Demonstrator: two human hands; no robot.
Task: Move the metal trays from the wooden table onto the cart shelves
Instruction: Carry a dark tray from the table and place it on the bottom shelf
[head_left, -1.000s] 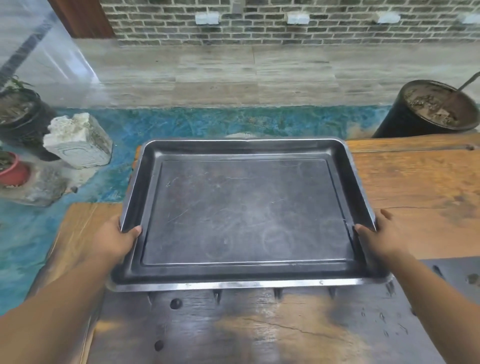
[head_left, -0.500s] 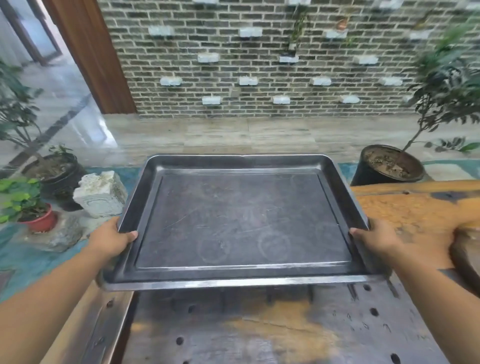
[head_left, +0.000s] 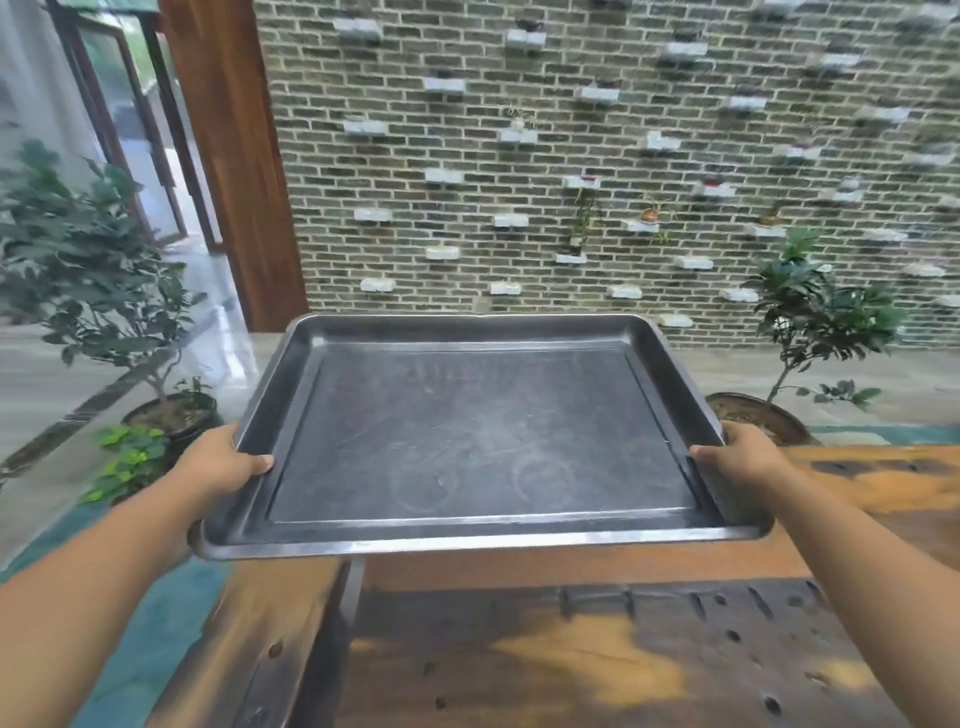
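Lifting metal tray (head_left: 478, 431) clear of wooden table (head_left: 883, 483); holding it level, higher than a second ago, at 12 o'clock.

Gripping both short sides: left hand (head_left: 218, 462) at tray's 9 o'clock, right hand (head_left: 748, 457) at 3 o'clock, thumbs curling over rim, fingers hidden beneath.

Tilting view up toward brick wall (head_left: 519, 208).

Leaving perforated tray (head_left: 727, 649) lying on table at 6 o'clock.

Judging pickup done, carry starting; cart not in view.

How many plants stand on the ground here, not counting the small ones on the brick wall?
3. A leafy tree at the left, a small bright green plant below it, and a second tree at the right. The metal tray may hide more.
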